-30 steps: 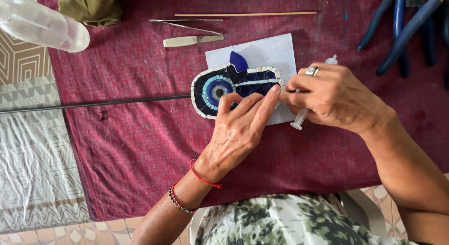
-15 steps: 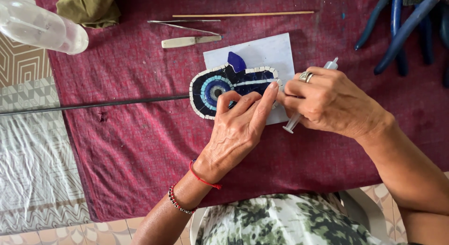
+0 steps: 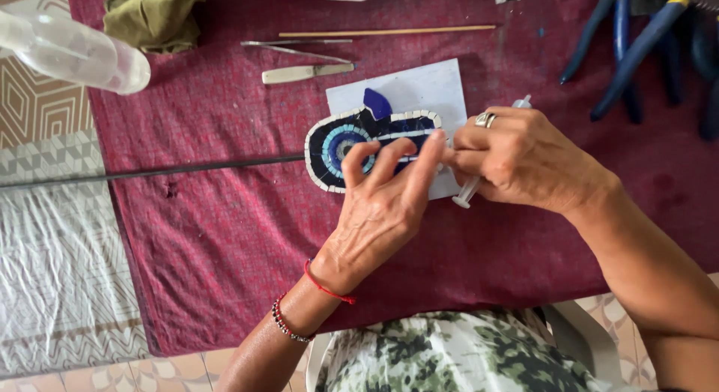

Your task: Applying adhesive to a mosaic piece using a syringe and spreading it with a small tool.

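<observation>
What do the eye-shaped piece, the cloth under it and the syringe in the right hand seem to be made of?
Eye-shaped piece: small glossy tiles, likely glass or ceramic, judging by separate blue and white chips with shine.
Cloth: woven fabric, matte maroon, with visible texture and stains.
Syringe: apparently clear plastic, translucent barrel, mostly hidden by the right hand.

table (image 3: 45, 287) | maroon cloth (image 3: 225, 250); patterned plastic cover (image 3: 60, 235), probably

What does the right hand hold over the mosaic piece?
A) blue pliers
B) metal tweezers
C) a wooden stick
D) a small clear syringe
D: the right hand grips a small clear syringe at the edge of the mosaic piece; the other tools lie untouched on the cloth.
</observation>
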